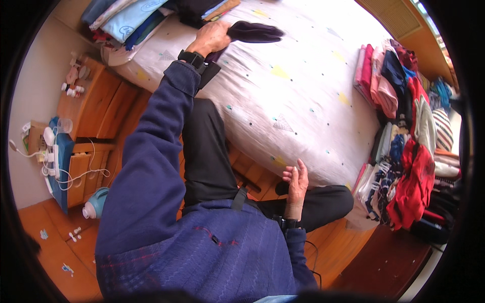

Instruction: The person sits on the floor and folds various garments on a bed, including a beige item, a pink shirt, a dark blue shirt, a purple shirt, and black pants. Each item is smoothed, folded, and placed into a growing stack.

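My left hand reaches forward over the bed and grips a dark purple folded garment, part of which hangs below the hand. Close beside it, at the far left of the bed, is a stack of folded clothes with a light blue item on top. My right hand holds nothing. Its fingers are apart, raised above my bent right leg near the front edge of the mattress, which has a pale sheet with yellow and grey triangles. Both wrists wear black straps.
Tall piles of clothes line the bed's right side, with a red garment hanging down. To the left are a wooden cabinet, a power strip with cables and a blue thermos jug on the wooden floor.
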A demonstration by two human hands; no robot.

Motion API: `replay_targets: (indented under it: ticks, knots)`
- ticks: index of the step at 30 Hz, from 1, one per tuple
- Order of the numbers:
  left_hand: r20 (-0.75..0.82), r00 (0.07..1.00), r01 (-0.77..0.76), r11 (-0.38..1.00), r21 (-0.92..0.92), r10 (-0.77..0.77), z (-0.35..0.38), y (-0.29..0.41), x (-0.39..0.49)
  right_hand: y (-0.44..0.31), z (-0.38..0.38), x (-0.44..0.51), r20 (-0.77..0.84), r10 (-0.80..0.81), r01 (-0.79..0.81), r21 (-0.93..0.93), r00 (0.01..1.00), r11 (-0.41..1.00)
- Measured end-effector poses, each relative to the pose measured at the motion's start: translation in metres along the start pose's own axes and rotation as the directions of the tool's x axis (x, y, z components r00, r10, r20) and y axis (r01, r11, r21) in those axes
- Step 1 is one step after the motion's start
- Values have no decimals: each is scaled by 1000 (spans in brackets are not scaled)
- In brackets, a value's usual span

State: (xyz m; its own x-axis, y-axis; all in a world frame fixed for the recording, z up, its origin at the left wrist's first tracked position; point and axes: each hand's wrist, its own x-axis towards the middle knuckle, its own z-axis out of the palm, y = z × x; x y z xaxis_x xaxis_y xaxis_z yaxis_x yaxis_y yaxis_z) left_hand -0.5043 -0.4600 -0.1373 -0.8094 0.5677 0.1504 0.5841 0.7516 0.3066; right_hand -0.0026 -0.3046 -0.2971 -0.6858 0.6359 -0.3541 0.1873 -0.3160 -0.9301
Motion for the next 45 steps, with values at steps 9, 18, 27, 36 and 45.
replay_targets:
  ticks: [9, 18, 27, 36, 45]
  knots:
    - [-511, 625, -553, 796, 244, 591, 15, 187, -62, -23, 2, 4, -87, 10, 5, 169, 996, 986]
    - [335, 759, -506, 830, -234, 558, 161, 224, -198, -1, -26, 3, -159, 18, 11, 182, 987, 983]
    - [236, 817, -537, 843, -24, 527, 209, 291, -184, 32, -39, -6, -212, 96, -51, 209, 972, 976]
    - [344, 779, -547, 837, -36, 524, 214, 298, -174, 42, -39, 0, -199, 104, -73, 161, 974, 984]
    - [157, 857, -506, 860, 67, 492, 242, 316, -187, 48, -38, 4, -211, 99, -91, 46, 972, 995]
